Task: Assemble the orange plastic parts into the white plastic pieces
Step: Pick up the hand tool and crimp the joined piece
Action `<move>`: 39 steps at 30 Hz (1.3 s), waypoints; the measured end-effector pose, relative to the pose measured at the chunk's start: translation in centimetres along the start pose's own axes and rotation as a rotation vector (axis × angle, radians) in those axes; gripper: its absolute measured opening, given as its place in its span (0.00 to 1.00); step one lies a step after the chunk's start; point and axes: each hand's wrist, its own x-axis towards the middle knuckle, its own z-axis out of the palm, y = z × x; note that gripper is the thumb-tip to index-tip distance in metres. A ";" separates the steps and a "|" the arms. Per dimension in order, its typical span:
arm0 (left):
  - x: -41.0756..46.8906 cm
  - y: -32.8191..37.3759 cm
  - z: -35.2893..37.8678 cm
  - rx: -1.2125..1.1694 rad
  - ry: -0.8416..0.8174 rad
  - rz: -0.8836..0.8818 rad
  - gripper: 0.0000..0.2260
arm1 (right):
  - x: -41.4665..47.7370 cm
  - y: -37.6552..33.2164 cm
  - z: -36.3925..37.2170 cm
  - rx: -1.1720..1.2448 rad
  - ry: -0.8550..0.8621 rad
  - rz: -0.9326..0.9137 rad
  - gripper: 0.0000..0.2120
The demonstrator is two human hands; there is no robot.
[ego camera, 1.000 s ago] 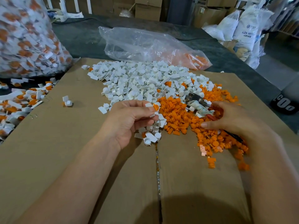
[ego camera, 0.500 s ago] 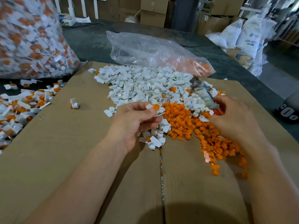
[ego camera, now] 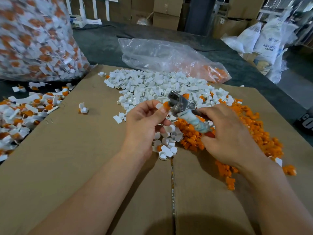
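Note:
My left hand (ego camera: 145,121) pinches a white plastic piece with an orange part (ego camera: 164,105) seated in it, between thumb and fingers. My right hand (ego camera: 227,133) grips a pair of pliers (ego camera: 183,106) by the taped handles, and the metal jaws touch the orange part. Behind the hands a heap of white pieces (ego camera: 157,87) covers the cardboard sheet (ego camera: 84,158). A heap of loose orange parts (ego camera: 254,122) spreads to the right, partly under my right hand.
A large clear bag of assembled white-and-orange pieces (ego camera: 33,39) stands at the far left, with a loose pile of them (ego camera: 22,116) below it. One lone assembled piece (ego camera: 83,108) lies on the cardboard. A crumpled clear bag (ego camera: 169,56) holding some orange parts lies behind the heaps.
My right hand lifted the pliers off the orange heap and swung their jaws left to the piece in my left hand. My left hand rose slightly, keeping hold of the piece.

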 end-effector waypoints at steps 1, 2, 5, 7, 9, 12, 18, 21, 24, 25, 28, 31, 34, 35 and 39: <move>0.0 0.0 0.0 -0.001 -0.005 0.006 0.08 | 0.0 -0.1 0.1 0.004 -0.008 -0.004 0.28; 0.0 0.0 0.0 -0.002 -0.009 0.010 0.08 | 0.0 -0.2 0.1 0.005 -0.015 -0.008 0.28; 0.0 0.0 0.0 -0.004 -0.014 0.022 0.08 | 0.0 -0.2 0.2 0.013 -0.017 -0.017 0.27; -0.1 0.1 0.0 -0.008 -0.016 0.026 0.07 | 0.0 -0.2 0.2 0.017 -0.024 -0.017 0.27; -0.1 0.0 0.0 -0.014 -0.017 0.028 0.07 | -0.1 -0.1 0.2 0.017 -0.045 -0.011 0.26; -0.1 0.0 0.0 -0.028 -0.024 0.033 0.07 | -0.2 -0.2 0.0 0.047 -0.060 0.011 0.25; -0.1 -0.1 0.1 -0.026 -0.026 0.043 0.06 | -0.3 -0.5 -0.3 0.123 -0.062 0.019 0.23; -0.1 -0.3 0.0 -0.013 -0.018 0.046 0.08 | -0.3 -0.9 -0.3 0.162 -0.049 0.000 0.18; -0.1 -0.4 0.0 -0.020 -0.011 0.046 0.09 | -0.3 -1.1 -0.1 0.197 -0.048 0.002 0.13; -0.1 -0.4 0.0 -0.029 -0.010 0.044 0.09 | -0.3 -1.2 0.0 0.201 -0.053 0.004 0.12; 0.1 -0.6 0.0 -0.047 0.008 0.042 0.10 | -0.2 -1.2 0.2 0.201 -0.062 0.007 0.11; 0.2 -1.0 -0.1 -0.045 0.044 0.029 0.10 | -0.1 -1.3 0.4 0.198 -0.070 -0.001 0.11; 0.3 -1.3 -0.3 -0.056 0.067 0.004 0.10 | 0.0 -1.5 0.6 0.176 -0.079 -0.002 0.11; 0.3 -1.3 -0.3 -0.052 0.071 0.003 0.10 | 0.0 -1.5 0.7 0.171 -0.082 0.001 0.11; 0.4 -1.3 -0.4 -0.053 0.085 -0.014 0.11 | 0.1 -1.6 0.9 0.158 -0.087 0.012 0.10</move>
